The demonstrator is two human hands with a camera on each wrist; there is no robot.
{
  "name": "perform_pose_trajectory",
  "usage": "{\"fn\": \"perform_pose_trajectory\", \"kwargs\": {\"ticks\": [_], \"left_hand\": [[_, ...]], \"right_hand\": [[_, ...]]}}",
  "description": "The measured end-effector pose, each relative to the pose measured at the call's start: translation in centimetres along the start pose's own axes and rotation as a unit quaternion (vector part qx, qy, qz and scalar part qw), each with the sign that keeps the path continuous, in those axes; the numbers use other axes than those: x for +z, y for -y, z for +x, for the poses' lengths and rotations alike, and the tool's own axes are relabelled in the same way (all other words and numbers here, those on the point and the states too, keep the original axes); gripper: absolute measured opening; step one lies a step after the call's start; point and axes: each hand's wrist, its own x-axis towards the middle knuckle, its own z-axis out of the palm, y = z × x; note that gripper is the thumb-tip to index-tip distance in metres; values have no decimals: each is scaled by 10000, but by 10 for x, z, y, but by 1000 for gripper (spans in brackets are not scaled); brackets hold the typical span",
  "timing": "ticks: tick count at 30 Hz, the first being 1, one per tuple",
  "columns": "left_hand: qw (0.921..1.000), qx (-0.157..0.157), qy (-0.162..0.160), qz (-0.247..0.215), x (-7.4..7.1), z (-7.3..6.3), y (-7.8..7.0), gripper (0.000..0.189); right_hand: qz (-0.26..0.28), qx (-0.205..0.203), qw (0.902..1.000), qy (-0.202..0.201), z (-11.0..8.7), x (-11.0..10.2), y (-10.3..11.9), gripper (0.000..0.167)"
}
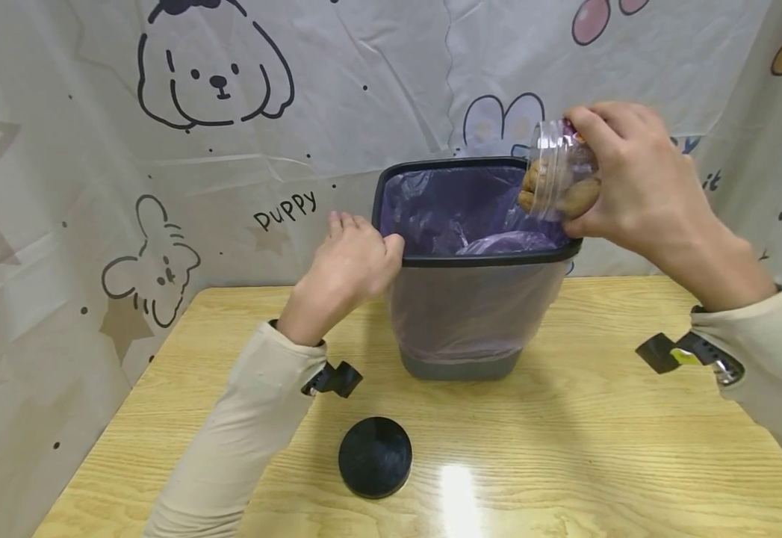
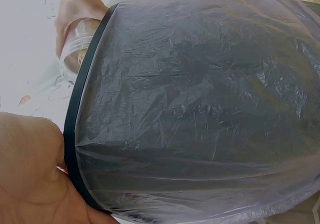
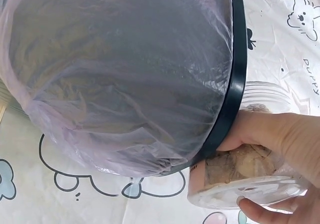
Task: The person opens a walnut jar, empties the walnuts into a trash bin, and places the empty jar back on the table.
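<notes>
In the head view, my right hand [image 1: 653, 179] grips a clear plastic jar [image 1: 550, 168], tipped on its side with its open mouth over the right part of a trash bin [image 1: 471, 306]. Brown lumpy pieces [image 1: 530, 187] lie inside the jar and at its mouth; their exact kind is unclear. The right wrist view shows the jar's base [image 3: 250, 191] and my right thumb beside the bin's dark rim [image 3: 239, 74]. My left hand [image 1: 357, 258] holds the rim at the bin's left side, its fingers partly hidden. A purple bag [image 1: 431, 202] lines the bin and folds over its outside.
A round black lid [image 1: 375, 457] lies on the wooden table [image 1: 565, 448] in front of the bin. Behind and to the left hangs a pale cloth [image 1: 391, 90] printed with cartoon animals. Each sleeve has a dark band at its wrist.
</notes>
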Motion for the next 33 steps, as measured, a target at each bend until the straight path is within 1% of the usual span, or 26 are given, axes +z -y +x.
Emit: {"fn": "perform_pose_trajectory", "kwargs": {"ticks": [4, 7, 10, 12, 20, 23, 25, 28, 31, 33], "left_hand": [[10000, 24, 10, -54, 0, -1, 1, 70], [9999, 29, 19, -97, 1, -1, 2, 70], [9999, 38, 22, -136, 2, -1, 2, 70], [9999, 60, 5, -142, 2, -1, 2, 70], [9999, 111, -50, -115, 1, -1, 2, 68], [9998, 120, -66, -133, 0, -1, 3, 68], [9998, 122, -88, -145, 0, 0, 3, 68], [9998, 99, -88, -137, 1, 0, 4, 68], [9999, 86, -72, -113, 1, 0, 4, 68], [9999, 85, -83, -123, 1, 0, 3, 68]], "right_hand": [[-114, -258, 9994, -201, -2, 3, 3, 110], [-192, -584, 9966, -540, -3, 8, 4, 107], [-228, -761, 9936, -798, -4, 12, 3, 105], [-225, -761, 9931, -865, -5, 13, 3, 106], [-169, -610, 9939, -902, -4, 14, 3, 108], [-178, -626, 9936, -920, -3, 14, 4, 107], [-247, -706, 9929, -920, -3, 14, 4, 105], [-454, -1058, 9880, -1025, -2, 16, 6, 100], [-678, -1491, 9785, -1252, -2, 18, 8, 96], [-765, -1662, 9734, -1382, -1, 20, 8, 94]]}}
